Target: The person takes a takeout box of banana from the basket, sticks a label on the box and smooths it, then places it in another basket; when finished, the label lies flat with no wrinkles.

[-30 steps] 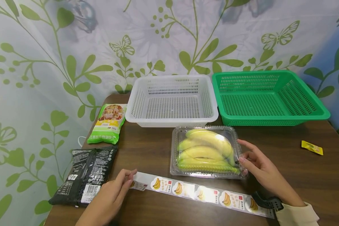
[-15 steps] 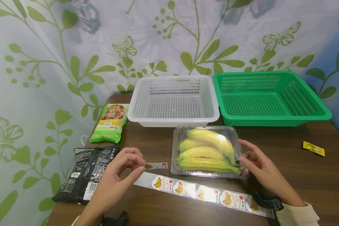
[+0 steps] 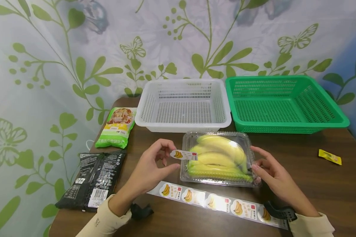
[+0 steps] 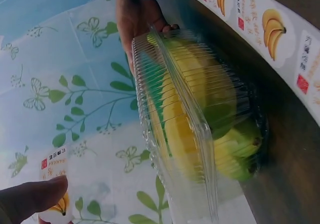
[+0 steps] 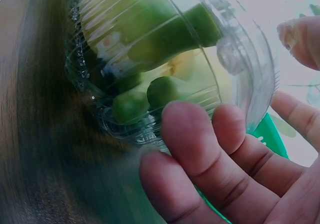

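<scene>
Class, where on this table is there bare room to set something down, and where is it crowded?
On the brown wooden tabletop, one bare patch lies between the right hand, green plastic basket and small yellow packet; another in front of the white banana-sticker strip. Crowded: around the clear plastic banana box, between the left hand and right.

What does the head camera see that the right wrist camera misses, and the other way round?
Only the head camera: the white basket, black bag, green food bag, yellow packet, sticker strip, and the left hand holding one sticker.

Only the right wrist camera: a close side look at the green banana ends through the clear box.

Both: that box, the bananas, the right hand, the green basket and the table.
</scene>
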### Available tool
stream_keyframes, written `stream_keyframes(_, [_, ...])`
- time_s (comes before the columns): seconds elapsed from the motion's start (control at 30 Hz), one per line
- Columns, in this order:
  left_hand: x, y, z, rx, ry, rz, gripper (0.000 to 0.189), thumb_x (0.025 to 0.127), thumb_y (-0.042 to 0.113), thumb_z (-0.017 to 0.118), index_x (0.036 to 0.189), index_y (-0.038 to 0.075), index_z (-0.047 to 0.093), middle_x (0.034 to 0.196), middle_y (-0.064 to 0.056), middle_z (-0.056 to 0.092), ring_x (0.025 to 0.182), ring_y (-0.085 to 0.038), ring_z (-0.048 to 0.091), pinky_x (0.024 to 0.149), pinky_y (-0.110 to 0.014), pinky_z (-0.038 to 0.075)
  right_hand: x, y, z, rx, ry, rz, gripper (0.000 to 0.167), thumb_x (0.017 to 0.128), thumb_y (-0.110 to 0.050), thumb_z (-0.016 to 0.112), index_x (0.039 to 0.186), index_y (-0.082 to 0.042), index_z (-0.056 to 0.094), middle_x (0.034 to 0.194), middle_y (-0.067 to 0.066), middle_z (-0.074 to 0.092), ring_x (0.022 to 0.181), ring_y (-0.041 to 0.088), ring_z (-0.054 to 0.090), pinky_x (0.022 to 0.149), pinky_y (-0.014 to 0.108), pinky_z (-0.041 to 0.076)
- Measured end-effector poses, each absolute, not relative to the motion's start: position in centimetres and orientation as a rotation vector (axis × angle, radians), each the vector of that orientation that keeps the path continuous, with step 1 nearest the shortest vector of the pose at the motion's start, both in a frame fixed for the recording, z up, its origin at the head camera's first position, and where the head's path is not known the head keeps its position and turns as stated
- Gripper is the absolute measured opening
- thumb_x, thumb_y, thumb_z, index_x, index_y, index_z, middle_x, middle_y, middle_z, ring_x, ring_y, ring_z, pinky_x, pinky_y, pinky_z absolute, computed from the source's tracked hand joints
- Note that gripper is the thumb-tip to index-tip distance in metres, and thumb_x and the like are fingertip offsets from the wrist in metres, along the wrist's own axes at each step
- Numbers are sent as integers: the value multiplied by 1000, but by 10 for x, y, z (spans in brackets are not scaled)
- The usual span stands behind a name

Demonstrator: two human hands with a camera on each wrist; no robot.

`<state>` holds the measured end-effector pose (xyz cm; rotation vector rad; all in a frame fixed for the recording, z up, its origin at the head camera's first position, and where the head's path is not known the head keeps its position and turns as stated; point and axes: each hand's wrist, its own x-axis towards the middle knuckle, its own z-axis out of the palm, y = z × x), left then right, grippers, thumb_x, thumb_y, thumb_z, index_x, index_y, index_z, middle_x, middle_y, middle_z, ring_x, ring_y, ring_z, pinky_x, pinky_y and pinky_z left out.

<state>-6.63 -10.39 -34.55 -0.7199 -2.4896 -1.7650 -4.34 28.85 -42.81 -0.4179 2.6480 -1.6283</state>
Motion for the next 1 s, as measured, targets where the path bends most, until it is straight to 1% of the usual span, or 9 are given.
stream_keyframes(0.1, [-76, -92, -344, -731, -2544, -1753, 45, 83, -2, 83, 117, 13, 58, 102, -2, 57, 87, -21, 56, 68, -27, 47, -44, 289, -429, -412, 2647, -1632, 61, 105, -4, 55, 160, -17, 32, 94, 9, 60, 68, 18, 58, 56, 34, 49])
stream_keyframes(0.33, [-94, -72, -344, -850, -2605, -1835, 33, 92, 16, 78, 123, 17, 66, 94, -4, 58, 78, -20, 53, 64, -26, 43, -44, 289, -432, -420, 2626, -1651, 60, 105, -4, 55, 160, -17, 32, 94, 11, 60, 67, 18, 59, 55, 34, 49])
stream_keyframes(0.4, [-97, -66, -345, -874, -2602, -1850, 30, 94, 18, 77, 123, 16, 68, 95, -5, 59, 78, -19, 50, 65, -26, 41, -43, 288, -432, -424, 2631, -1658, 60, 105, -3, 55, 159, -16, 33, 93, 10, 60, 66, 18, 58, 55, 34, 48])
stream_keyframes(0.5, [-101, -57, -345, -881, -2598, -1871, 25, 95, 20, 76, 118, 15, 71, 96, -6, 58, 75, -16, 47, 64, -26, 38, -42, 289, -431, -436, 2631, -1674, 60, 105, -2, 54, 159, -15, 33, 92, 10, 59, 65, 18, 58, 54, 35, 48])
stream_keyframes(0.73, [-108, -29, -356, -786, -2594, -1955, 13, 92, 23, 79, 101, 15, 76, 80, 0, 48, 62, -11, 37, 57, -23, 32, -41, 288, -429, -405, 2654, -1655, 60, 105, -4, 56, 159, -17, 33, 92, 9, 59, 66, 18, 59, 54, 34, 48])
stream_keyframes(0.77, [-109, -26, -358, -776, -2591, -1935, 12, 91, 22, 79, 100, 15, 76, 79, 1, 49, 62, -11, 38, 58, -23, 32, -41, 287, -428, -403, 2658, -1651, 61, 105, -4, 56, 159, -17, 33, 92, 10, 60, 66, 18, 59, 55, 34, 49])
stream_keyframes(0.83, [-110, -22, -363, -763, -2595, -1852, 11, 90, 21, 80, 99, 15, 76, 82, 0, 53, 67, -12, 43, 62, -23, 38, -41, 287, -428, -399, 2661, -1646, 61, 105, -4, 56, 159, -18, 33, 93, 11, 60, 67, 18, 60, 55, 33, 49])
stream_keyframes(0.93, [-109, -21, -368, -751, -2599, -1680, 12, 89, 19, 82, 98, 17, 76, 88, -2, 59, 80, -19, 52, 73, -30, 45, -40, 286, -428, -392, 2662, -1640, 61, 105, -5, 56, 159, -18, 33, 95, 11, 61, 67, 18, 61, 56, 33, 50])
stream_keyframes(1.0, [-110, -20, -370, -750, -2592, -1570, 12, 88, 20, 83, 98, 18, 76, 93, -2, 62, 91, -22, 55, 83, -36, 46, -40, 287, -427, -381, 2666, -1634, 60, 105, -6, 56, 159, -19, 33, 95, 12, 61, 67, 18, 61, 56, 33, 50])
